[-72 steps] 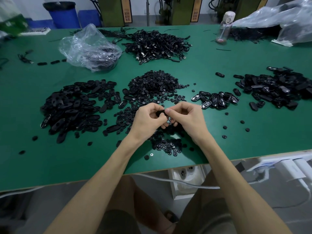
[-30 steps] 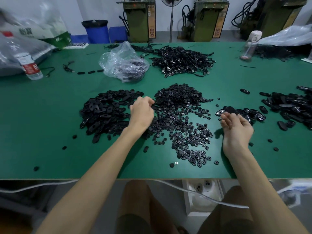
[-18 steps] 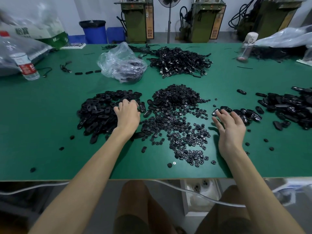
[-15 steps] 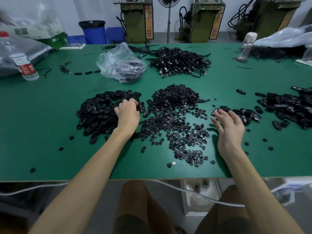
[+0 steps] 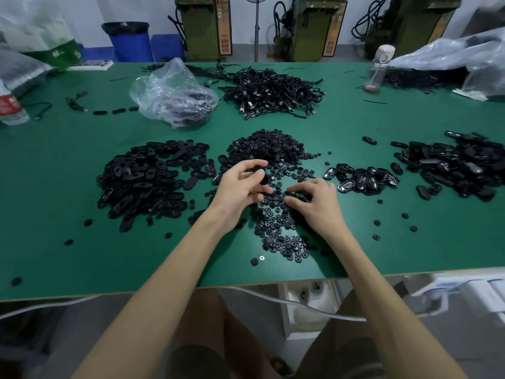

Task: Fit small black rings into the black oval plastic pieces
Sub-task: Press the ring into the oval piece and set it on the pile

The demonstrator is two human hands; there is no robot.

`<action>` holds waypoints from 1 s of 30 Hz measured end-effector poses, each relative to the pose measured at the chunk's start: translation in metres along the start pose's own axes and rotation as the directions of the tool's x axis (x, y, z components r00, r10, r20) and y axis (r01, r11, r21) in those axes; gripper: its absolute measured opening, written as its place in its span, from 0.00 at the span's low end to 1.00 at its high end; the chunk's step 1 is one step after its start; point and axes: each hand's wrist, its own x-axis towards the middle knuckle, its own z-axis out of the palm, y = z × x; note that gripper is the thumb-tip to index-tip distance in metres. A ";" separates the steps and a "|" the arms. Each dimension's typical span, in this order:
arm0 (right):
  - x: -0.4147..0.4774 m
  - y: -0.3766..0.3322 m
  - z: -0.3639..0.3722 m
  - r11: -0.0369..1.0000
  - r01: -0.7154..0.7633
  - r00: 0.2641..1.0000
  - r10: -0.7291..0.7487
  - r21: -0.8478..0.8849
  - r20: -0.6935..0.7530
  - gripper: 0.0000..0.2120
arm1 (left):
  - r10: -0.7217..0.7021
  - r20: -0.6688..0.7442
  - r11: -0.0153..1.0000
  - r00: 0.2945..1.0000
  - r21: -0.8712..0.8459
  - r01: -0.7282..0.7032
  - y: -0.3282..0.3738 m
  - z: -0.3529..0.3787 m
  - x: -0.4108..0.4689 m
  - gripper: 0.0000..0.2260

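Observation:
My left hand [image 5: 240,187] hovers above the green table [image 5: 54,220], its thumb and fingers pinching a black oval plastic piece [image 5: 257,172]. Just to its right, my right hand [image 5: 314,203] reaches down into the spread of small black rings [image 5: 276,222]. Its thumb and forefinger close on one ring [image 5: 291,195]. The heap of rings [image 5: 267,149] rises just beyond both hands. A big pile of loose oval pieces [image 5: 147,176] lies to the left.
A small cluster of shiny oval pieces [image 5: 360,179] lies right of my hands, with a larger dark pile [image 5: 459,165] further right. Behind are a cable heap [image 5: 273,91], a plastic bag [image 5: 175,97] and two bottles [image 5: 8,105] [image 5: 379,68]. Stray rings dot the table.
My left hand left the oval pile with a piece and came to the middle. My right hand moved left from the shiny cluster onto the rings.

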 end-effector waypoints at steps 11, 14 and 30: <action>0.000 0.006 0.001 0.979 0.082 0.995 -0.070 0.184 -0.072 0.03 | -0.081 0.066 0.920 0.995 -0.379 0.100 -0.017 0.013 0.005 0.13; -0.002 0.010 -0.001 0.923 0.099 0.984 -0.036 0.372 -0.173 0.02 | -0.011 0.068 0.942 0.998 -0.335 0.033 -0.018 0.013 0.004 0.13; -0.002 0.015 -0.003 0.804 0.060 0.985 0.048 0.592 -0.164 0.02 | 0.187 0.090 0.982 0.978 -0.055 -0.183 -0.027 0.018 -0.006 0.08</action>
